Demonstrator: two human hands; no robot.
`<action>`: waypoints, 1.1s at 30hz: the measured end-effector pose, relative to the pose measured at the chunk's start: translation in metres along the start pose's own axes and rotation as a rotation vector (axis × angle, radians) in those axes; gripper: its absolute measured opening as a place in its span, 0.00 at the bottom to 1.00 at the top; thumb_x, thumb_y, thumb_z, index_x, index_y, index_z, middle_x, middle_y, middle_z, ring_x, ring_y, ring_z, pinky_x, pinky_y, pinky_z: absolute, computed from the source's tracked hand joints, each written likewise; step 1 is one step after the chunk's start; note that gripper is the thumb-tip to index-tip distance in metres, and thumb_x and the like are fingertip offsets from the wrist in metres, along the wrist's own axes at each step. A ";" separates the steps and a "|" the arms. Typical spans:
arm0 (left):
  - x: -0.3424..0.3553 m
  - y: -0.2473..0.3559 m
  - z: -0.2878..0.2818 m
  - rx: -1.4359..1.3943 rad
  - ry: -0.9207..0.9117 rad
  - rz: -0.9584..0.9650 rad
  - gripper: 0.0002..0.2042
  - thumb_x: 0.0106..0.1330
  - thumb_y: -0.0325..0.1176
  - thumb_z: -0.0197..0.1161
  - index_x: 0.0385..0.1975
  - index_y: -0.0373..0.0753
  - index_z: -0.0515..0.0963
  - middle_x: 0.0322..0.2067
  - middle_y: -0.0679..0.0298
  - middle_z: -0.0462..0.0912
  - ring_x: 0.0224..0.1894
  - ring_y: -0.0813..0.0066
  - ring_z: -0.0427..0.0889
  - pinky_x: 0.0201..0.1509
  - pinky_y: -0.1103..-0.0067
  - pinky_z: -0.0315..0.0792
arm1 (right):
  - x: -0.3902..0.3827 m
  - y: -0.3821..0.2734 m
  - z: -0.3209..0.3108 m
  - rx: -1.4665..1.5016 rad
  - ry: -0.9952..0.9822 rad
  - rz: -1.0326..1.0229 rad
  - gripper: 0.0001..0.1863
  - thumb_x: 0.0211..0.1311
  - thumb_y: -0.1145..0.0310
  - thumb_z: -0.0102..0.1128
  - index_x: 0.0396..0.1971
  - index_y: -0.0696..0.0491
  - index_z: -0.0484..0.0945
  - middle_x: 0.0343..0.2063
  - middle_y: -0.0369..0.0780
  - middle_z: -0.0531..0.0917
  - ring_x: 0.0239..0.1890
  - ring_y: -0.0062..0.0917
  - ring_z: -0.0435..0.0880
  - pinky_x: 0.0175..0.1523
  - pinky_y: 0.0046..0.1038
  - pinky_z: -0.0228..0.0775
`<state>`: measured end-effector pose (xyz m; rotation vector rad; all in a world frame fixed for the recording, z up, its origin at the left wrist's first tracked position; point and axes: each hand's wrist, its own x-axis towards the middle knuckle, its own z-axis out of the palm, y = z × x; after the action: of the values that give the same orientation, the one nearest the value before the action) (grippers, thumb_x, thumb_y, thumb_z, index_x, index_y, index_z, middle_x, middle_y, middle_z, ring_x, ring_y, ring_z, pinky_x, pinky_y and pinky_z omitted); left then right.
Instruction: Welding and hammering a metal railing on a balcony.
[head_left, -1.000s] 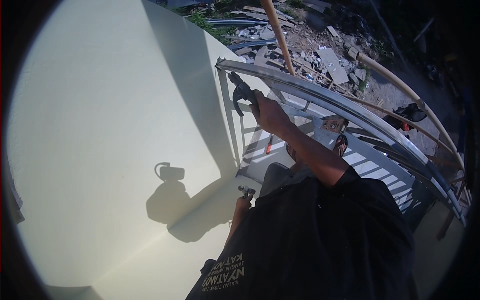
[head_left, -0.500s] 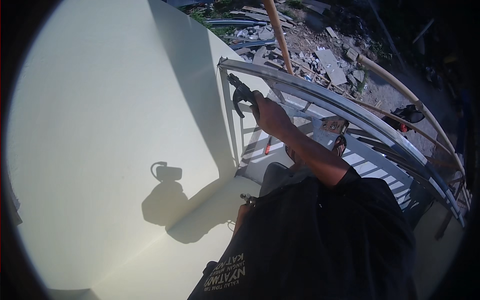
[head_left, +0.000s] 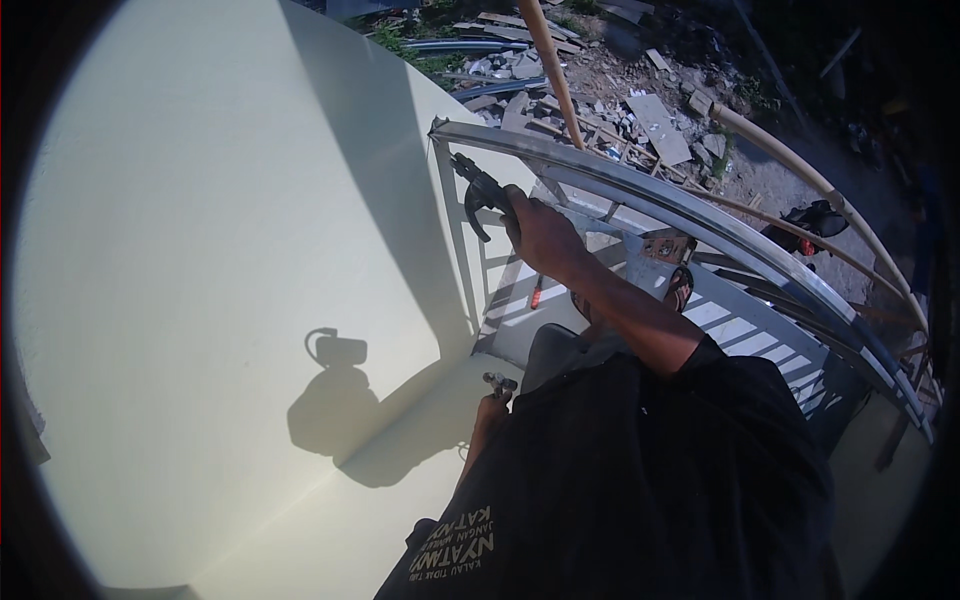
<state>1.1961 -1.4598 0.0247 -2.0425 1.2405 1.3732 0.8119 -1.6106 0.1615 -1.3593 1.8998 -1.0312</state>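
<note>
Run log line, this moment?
left hand: holding metal tool | right hand: holding black tool near metal railing | red-handled tool lying below

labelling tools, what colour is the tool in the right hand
The tool is mostly black, seen best in the head view.

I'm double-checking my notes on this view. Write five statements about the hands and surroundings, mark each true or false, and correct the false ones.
1. The right hand grips a black tool. True.
2. The left hand is empty. False: it holds a metallic object.
3. The person's shirt is black. True.
4. The wall is dark blue. False: it is pale cream.
5. A small red object lies on the floor, out of both hands. True.
</note>
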 end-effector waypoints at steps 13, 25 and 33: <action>-0.005 -0.030 -0.008 0.272 -0.120 0.307 0.26 0.62 0.53 0.62 0.37 0.29 0.81 0.31 0.44 0.83 0.36 0.55 0.84 0.39 0.65 0.73 | 0.004 -0.004 0.000 0.035 0.015 0.019 0.19 0.65 0.66 0.54 0.53 0.53 0.65 0.28 0.51 0.80 0.31 0.50 0.81 0.35 0.49 0.71; -0.005 0.001 -0.009 0.085 -0.049 -0.032 0.28 0.63 0.54 0.59 0.36 0.27 0.80 0.26 0.45 0.82 0.33 0.55 0.83 0.38 0.63 0.72 | 0.008 0.000 0.005 0.051 0.024 -0.022 0.18 0.65 0.66 0.54 0.53 0.54 0.65 0.28 0.52 0.80 0.31 0.50 0.81 0.35 0.49 0.71; 0.000 -0.010 -0.009 0.122 -0.057 -0.030 0.28 0.62 0.54 0.62 0.38 0.27 0.81 0.31 0.44 0.84 0.38 0.55 0.84 0.40 0.61 0.72 | 0.010 -0.001 0.006 0.048 0.040 -0.012 0.18 0.65 0.66 0.54 0.52 0.53 0.66 0.28 0.51 0.81 0.31 0.49 0.82 0.35 0.48 0.71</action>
<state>1.2094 -1.4610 0.0267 -1.9187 1.2339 1.2995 0.8142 -1.6218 0.1587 -1.3339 1.8855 -1.1114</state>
